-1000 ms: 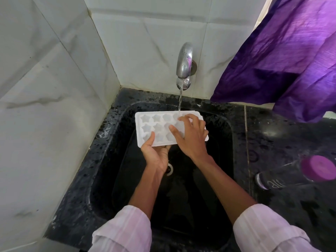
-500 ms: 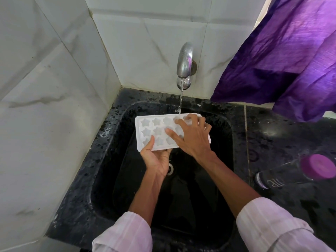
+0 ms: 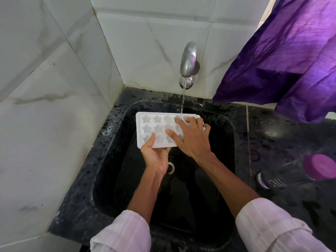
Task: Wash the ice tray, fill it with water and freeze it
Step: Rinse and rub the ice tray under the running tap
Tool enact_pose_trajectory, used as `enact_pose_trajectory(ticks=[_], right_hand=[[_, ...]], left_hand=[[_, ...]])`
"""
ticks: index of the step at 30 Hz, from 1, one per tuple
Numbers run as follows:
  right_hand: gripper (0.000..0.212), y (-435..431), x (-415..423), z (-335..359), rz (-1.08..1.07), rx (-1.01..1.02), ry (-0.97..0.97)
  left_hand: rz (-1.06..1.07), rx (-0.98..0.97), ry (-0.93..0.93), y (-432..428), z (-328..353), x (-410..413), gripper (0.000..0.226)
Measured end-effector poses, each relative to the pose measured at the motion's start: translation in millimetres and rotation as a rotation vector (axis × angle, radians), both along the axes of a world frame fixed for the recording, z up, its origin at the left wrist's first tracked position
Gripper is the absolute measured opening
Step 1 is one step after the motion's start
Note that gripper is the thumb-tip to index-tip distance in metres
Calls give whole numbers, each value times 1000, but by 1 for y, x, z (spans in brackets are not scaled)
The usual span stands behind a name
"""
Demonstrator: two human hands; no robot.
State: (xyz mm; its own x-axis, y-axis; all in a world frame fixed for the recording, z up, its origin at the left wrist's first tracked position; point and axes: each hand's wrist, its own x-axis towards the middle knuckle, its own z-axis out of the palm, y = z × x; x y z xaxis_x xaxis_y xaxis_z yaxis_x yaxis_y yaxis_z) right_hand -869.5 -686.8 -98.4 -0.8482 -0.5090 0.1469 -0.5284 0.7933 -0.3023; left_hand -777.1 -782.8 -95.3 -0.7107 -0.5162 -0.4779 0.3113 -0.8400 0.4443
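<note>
A white ice tray (image 3: 156, 124) with star-shaped cells is held level over the black sink (image 3: 112, 135). My left hand (image 3: 156, 155) grips its near edge, thumb on top and fingers underneath. My right hand (image 3: 190, 137) lies on the tray's right half, fingers spread and bent over the cells, covering them. A thin stream of water (image 3: 183, 99) falls from the steel tap (image 3: 188, 60) onto the tray's far edge beside my right fingertips.
A dark bottle with a purple cap (image 3: 309, 170) lies on the wet black counter to the right. A purple curtain (image 3: 291, 51) hangs at the upper right. White marble tiles close off the left and back. The drain (image 3: 171, 167) shows below my left hand.
The tray has shifted slightly toward me and leftward under the stream. My right fingers have slid across its right cells, while my left hand kept its grip.
</note>
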Motion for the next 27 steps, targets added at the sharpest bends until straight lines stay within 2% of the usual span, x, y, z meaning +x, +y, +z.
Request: enact_pose_trajectory(ticks=[8,11,16,22,27], right_hand=[[68,3,-2,-3,-3,-159,-227],[79,7,-3,-2,-64,-247,-178],[70,13,-6,0,-68,-187,-52],[78,12,-14,4,-23,-31,-26],[72,6,-10,5,-36,-141,-80]], left_hand=[[2,3,-21,-1,2,7,44],[32,49,-6,-5,1,7,44],[51,95,12,-8,2,7,44],[33,94,1,-9,3,7,42],[52,102,17,-9,4,4,46]])
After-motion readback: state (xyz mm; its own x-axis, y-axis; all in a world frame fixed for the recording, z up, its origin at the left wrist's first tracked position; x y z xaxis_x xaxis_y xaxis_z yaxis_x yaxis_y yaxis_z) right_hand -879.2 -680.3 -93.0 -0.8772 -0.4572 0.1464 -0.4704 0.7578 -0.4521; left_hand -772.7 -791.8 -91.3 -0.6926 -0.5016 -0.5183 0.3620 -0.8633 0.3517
